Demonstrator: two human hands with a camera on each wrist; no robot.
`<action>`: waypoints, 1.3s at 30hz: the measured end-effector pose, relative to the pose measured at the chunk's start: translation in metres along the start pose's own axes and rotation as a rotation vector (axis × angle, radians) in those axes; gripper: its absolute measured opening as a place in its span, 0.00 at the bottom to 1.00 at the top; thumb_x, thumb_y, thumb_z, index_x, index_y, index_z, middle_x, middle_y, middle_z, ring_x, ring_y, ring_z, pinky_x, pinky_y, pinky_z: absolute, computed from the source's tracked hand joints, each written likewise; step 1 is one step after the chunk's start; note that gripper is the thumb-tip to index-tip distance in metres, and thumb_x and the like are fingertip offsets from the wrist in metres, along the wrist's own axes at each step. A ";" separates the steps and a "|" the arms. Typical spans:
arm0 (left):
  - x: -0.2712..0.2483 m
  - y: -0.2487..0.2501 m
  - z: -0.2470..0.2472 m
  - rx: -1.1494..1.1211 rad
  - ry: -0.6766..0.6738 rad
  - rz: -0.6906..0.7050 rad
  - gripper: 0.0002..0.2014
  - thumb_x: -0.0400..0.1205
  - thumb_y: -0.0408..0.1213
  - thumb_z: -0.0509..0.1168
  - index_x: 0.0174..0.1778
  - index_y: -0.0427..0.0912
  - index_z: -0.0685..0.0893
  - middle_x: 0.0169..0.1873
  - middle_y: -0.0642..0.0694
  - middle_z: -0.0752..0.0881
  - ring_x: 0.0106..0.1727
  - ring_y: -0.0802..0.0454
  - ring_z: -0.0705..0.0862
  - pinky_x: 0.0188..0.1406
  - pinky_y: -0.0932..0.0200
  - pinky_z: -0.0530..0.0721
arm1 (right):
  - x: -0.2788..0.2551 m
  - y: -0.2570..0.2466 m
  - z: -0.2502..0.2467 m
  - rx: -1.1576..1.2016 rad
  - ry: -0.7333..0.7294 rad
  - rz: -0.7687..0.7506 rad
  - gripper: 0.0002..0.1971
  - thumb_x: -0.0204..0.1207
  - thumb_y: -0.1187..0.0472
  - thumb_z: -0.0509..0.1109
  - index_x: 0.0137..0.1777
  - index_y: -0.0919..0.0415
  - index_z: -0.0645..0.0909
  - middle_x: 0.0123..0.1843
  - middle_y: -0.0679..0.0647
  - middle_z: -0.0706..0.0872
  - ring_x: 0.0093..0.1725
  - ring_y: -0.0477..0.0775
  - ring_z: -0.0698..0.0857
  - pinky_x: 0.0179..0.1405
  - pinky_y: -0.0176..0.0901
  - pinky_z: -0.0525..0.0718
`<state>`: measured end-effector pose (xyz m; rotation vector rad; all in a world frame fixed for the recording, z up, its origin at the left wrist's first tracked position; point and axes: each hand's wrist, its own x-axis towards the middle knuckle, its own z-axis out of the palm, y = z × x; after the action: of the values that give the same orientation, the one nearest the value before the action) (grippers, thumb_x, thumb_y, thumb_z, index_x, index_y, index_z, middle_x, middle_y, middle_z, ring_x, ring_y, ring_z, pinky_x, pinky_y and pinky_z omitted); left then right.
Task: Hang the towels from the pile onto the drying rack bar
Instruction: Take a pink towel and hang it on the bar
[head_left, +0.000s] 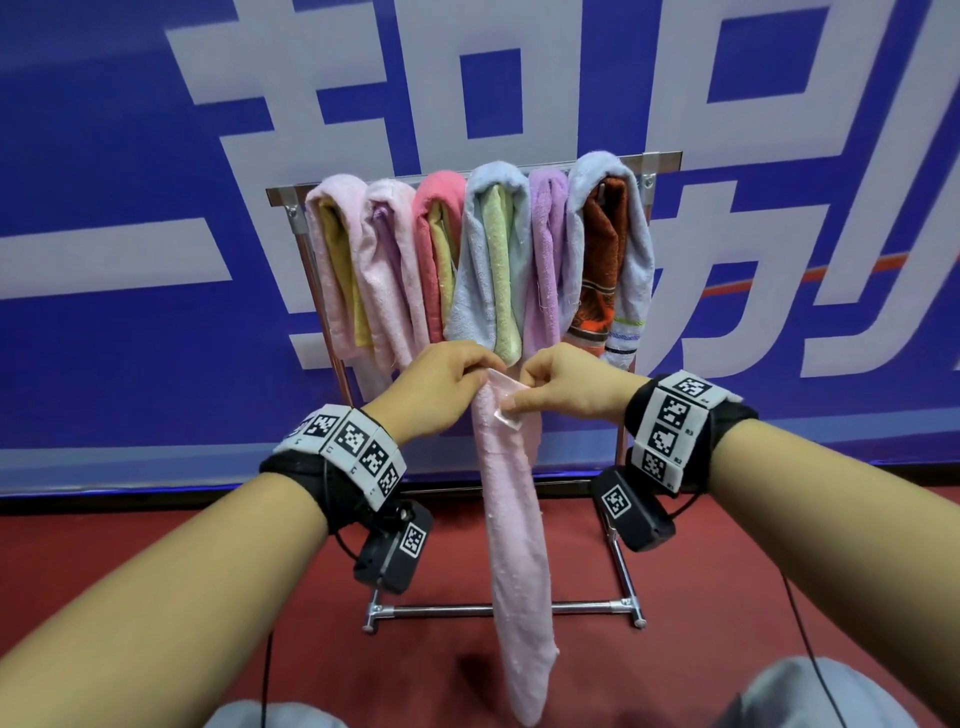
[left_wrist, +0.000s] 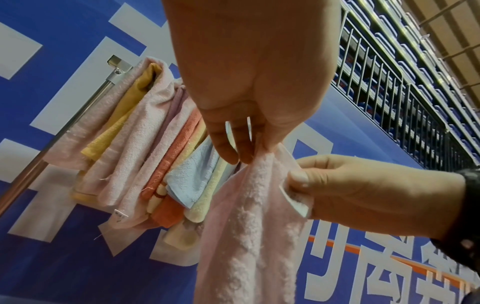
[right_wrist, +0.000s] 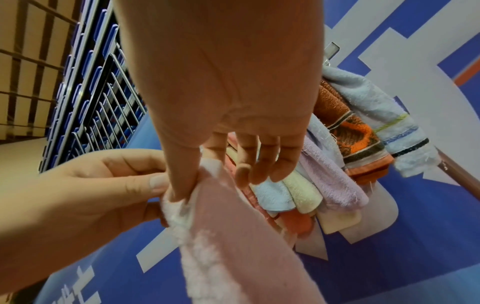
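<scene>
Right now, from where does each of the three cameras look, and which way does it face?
Head: on the head, looking forward and down at the rack; both forearms, left hand, right hand.
Left wrist: under the left hand, looking up along it.
Right wrist: under the right hand, likewise.
All share the pink towel that both hands pinch.

fluffy terry-cloth towel, shiny metal rack (matt red floor).

Left hand: forearm from lower left of frame, banded wrist, thumb and fingers pinching the pink towel top edge. Right hand: forearm from lower right, same pinching grip, nearly touching the left.
</scene>
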<state>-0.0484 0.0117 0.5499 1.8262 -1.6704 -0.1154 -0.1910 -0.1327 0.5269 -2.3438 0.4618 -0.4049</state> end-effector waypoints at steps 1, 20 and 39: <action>0.002 0.002 -0.004 0.004 0.006 0.001 0.12 0.85 0.27 0.63 0.57 0.43 0.90 0.46 0.57 0.85 0.50 0.62 0.83 0.55 0.64 0.78 | 0.001 0.001 -0.003 -0.014 -0.045 -0.002 0.21 0.65 0.44 0.83 0.27 0.56 0.77 0.27 0.48 0.74 0.30 0.45 0.71 0.31 0.42 0.69; 0.049 0.027 -0.139 0.102 0.154 0.019 0.16 0.84 0.25 0.62 0.50 0.53 0.87 0.45 0.59 0.86 0.53 0.56 0.83 0.58 0.60 0.78 | 0.021 -0.077 -0.118 -0.520 0.060 -0.060 0.16 0.74 0.50 0.74 0.35 0.64 0.87 0.42 0.53 0.89 0.33 0.48 0.77 0.39 0.49 0.80; 0.104 0.021 -0.188 0.284 0.348 -0.086 0.09 0.81 0.28 0.66 0.47 0.46 0.87 0.42 0.50 0.86 0.46 0.50 0.83 0.46 0.60 0.75 | 0.077 -0.116 -0.174 -0.252 0.329 -0.103 0.07 0.71 0.58 0.80 0.34 0.59 0.89 0.27 0.52 0.89 0.24 0.37 0.81 0.30 0.26 0.74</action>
<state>0.0422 -0.0079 0.7448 1.9886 -1.4171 0.4005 -0.1688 -0.1874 0.7419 -2.5602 0.5758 -0.8309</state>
